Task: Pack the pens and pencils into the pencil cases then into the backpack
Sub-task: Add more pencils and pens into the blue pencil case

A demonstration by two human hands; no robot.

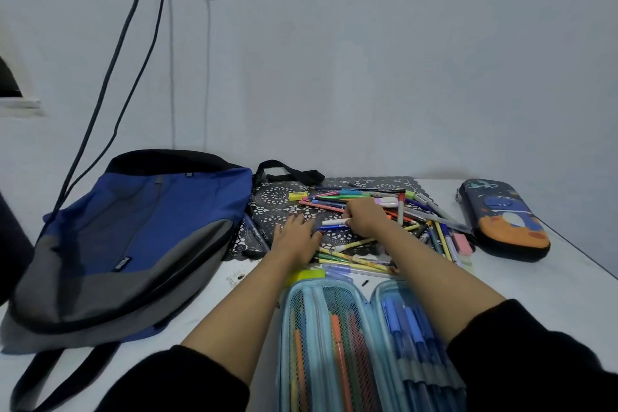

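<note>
The left hand (296, 237) lies palm down, fingers straight and spread, on a black lace-patterned mat (277, 197), holding nothing. The right hand (366, 216) reaches further out, its fingers curled in on a white pen (335, 221). A blue pen (331, 228) lies just under it; whether that one is gripped too cannot be told. Both forearms are bare below black sleeves.

Around the right hand lies a loose pile of pens and pencils (414, 211), crossing one another on the mat. Nearest the person, between the forearms, a light-blue fabric pencil case (301, 328) lies open. Its left half has a mesh pocket over orange pens, and its right half has elastic loops holding blue ones. A dark, rounded hard-shell pencil case (501, 217) lies closed to the right on the white table (541, 288), with a pink eraser (463, 242) beside it. A blue and grey backpack (133, 237) lies flat to the left.
</note>
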